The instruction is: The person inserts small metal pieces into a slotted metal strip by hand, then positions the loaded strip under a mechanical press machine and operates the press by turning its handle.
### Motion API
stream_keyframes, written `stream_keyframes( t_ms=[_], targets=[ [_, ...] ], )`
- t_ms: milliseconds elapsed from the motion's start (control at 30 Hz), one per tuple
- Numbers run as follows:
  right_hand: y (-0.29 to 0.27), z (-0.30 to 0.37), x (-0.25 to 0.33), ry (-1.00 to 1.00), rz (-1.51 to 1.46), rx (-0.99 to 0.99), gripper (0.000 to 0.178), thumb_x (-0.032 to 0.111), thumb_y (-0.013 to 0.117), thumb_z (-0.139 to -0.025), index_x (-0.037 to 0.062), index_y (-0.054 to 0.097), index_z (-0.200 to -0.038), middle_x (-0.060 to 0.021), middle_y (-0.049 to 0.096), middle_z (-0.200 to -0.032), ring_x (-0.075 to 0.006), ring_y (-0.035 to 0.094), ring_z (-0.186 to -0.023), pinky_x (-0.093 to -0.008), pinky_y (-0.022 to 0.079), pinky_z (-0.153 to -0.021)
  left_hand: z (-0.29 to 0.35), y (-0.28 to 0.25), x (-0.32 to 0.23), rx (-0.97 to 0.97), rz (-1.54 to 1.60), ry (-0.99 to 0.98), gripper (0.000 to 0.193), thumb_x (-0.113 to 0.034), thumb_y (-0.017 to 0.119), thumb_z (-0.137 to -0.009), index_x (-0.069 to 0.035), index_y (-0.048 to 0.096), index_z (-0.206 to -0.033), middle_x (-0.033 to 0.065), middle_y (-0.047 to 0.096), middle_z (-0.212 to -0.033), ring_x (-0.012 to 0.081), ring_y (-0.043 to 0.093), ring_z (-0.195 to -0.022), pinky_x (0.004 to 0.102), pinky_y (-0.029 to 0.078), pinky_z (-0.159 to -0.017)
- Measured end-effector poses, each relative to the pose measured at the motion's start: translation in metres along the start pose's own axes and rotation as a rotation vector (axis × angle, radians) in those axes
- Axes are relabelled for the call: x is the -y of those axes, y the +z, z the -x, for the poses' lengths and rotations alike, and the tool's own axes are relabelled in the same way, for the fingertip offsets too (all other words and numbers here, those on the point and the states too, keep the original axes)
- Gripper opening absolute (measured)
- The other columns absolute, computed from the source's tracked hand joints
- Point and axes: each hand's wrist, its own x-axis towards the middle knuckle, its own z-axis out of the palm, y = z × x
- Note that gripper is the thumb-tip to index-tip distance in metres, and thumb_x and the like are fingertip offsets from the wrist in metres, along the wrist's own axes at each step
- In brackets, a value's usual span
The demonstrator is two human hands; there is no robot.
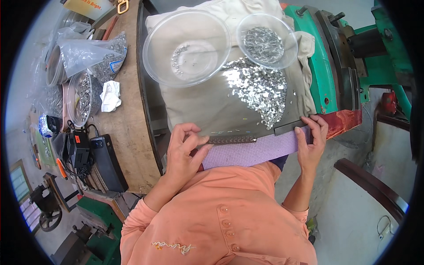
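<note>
My left hand [187, 148] is closed, with thumb and fingers pinching the left end of a narrow dark strip [232, 140] that has a row of small slots or pieces along it. With thumb and index finger, my right hand [312, 139] grips the right end of a plain dark flat bar [289, 127]. Both lie along the near edge of the grey-brown cloth, above a lilac woven mat [251, 152] on my lap side. Several tiny thin pins [229, 131] lie just beyond the slotted strip. A heap of small shiny metal pieces [260, 90] spreads over the cloth [198, 104].
Beyond the heap stand a large clear bowl [152, 62] with few small pieces and a smaller clear bowl [291, 48] full of pin-like metal bits. Green machinery [320, 75] borders the right. At left, a wooden table [132, 132] bears a plastic bag [81, 55], crumpled tissue [110, 96] and a phone [106, 161].
</note>
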Motion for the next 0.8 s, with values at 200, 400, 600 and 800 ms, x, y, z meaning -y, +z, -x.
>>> stream_keyframes(
  t_ms=[200, 400, 600, 800],
  targets=[
    [0.001, 0.002, 0.002, -0.004, 0.01, -0.018, 0.032, 0.012, 0.08, -0.081, 0.0069, 0.073, -0.112, -0.0119, 0.058, -0.12, -0.0275, 0.056, -0.112, -0.0382, 0.045, -0.097, -0.002, -0.002, -0.002, 0.007, -0.003, 0.001, 0.024, -0.003, 0.083, -0.073, -0.002, 0.069, -0.093, 0.013, 0.056, -0.111, 0.0252, 0.059, -0.089, 0.034, 0.051, -0.074],
    [0.002, 0.003, 0.008, -0.059, 0.036, -0.093, 0.029, 0.009, 0.081, -0.08, 0.0059, 0.074, -0.108, -0.0108, 0.06, -0.118, -0.026, 0.056, -0.109, -0.037, 0.045, -0.095, -0.002, -0.003, -0.003, 0.057, 0.02, -0.018, 0.023, 0.002, 0.08, -0.075, 0.001, 0.067, -0.094, 0.0129, 0.052, -0.116, 0.0193, 0.056, -0.094, 0.0295, 0.048, -0.083],
    [0.002, 0.002, 0.017, -0.058, 0.04, -0.122, 0.02, 0.007, 0.081, -0.08, 0.0061, 0.076, -0.099, -0.0092, 0.064, -0.111, -0.0251, 0.056, -0.104, -0.0366, 0.045, -0.091, -0.004, -0.004, -0.005, 0.063, -0.009, -0.027, 0.023, 0.002, 0.08, -0.075, 0.002, 0.067, -0.094, 0.0127, 0.052, -0.116, 0.0178, 0.056, -0.09, 0.0285, 0.048, -0.083],
    [0.007, 0.002, 0.034, -0.163, 0.002, -0.11, 0.019, 0.004, 0.082, -0.075, 0.0076, 0.077, -0.092, -0.0072, 0.065, -0.106, -0.0249, 0.056, -0.101, -0.0364, 0.045, -0.088, -0.005, -0.003, -0.003, 0.031, -0.007, -0.026, 0.023, -0.003, 0.082, -0.072, -0.002, 0.069, -0.092, 0.0136, 0.056, -0.112, 0.0265, 0.058, -0.089, 0.0358, 0.05, -0.075]
  ],
)
